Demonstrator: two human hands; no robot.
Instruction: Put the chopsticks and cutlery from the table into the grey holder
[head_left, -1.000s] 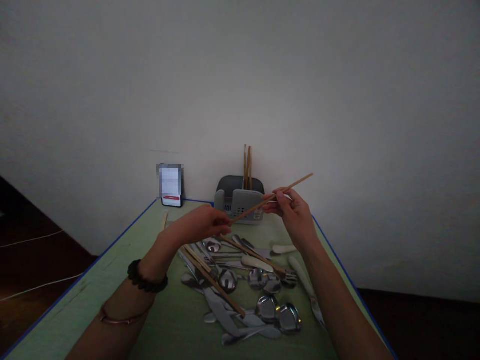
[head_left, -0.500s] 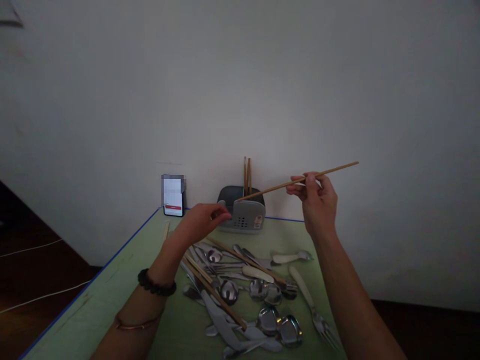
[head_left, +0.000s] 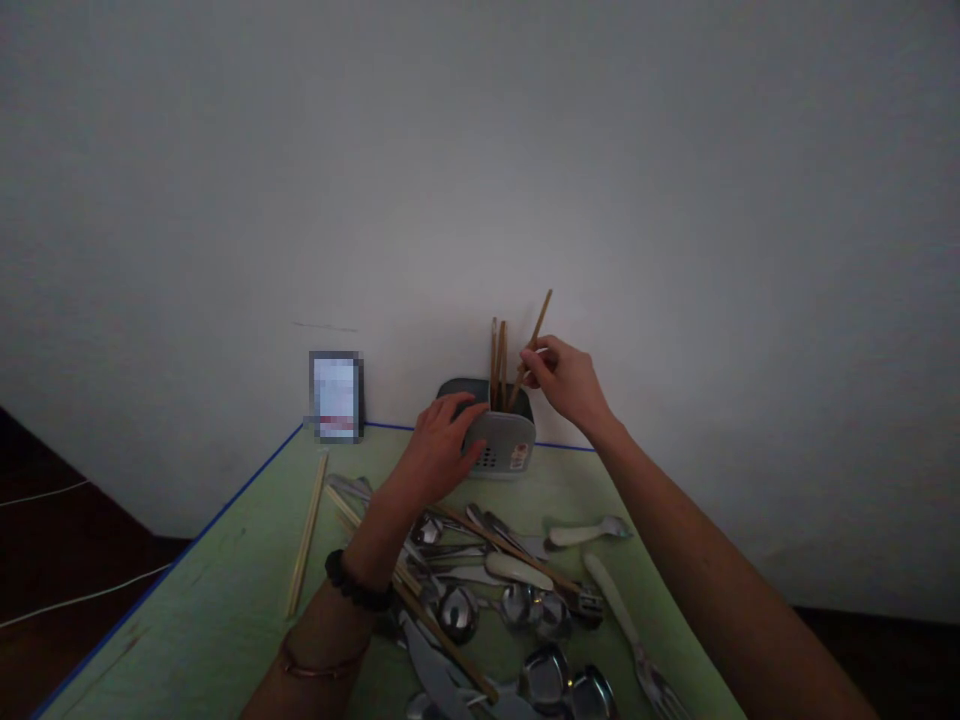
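My right hand [head_left: 568, 381] pinches a slim brown wooden chopstick [head_left: 541, 314] slanting into a grey plastic holder [head_left: 516, 434]. My left hand [head_left: 436, 450], half-open, grips nothing visible at its front; I'd lower upright.

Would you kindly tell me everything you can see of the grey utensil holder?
The grey utensil holder looks plastic and stands upright at the far end of the table. Its front bears round holes and a small sticker; its inside looks darker. Chopsticks stand in it; the right hand holds another chopstick slanting into it. The left hand seems to touch its front.
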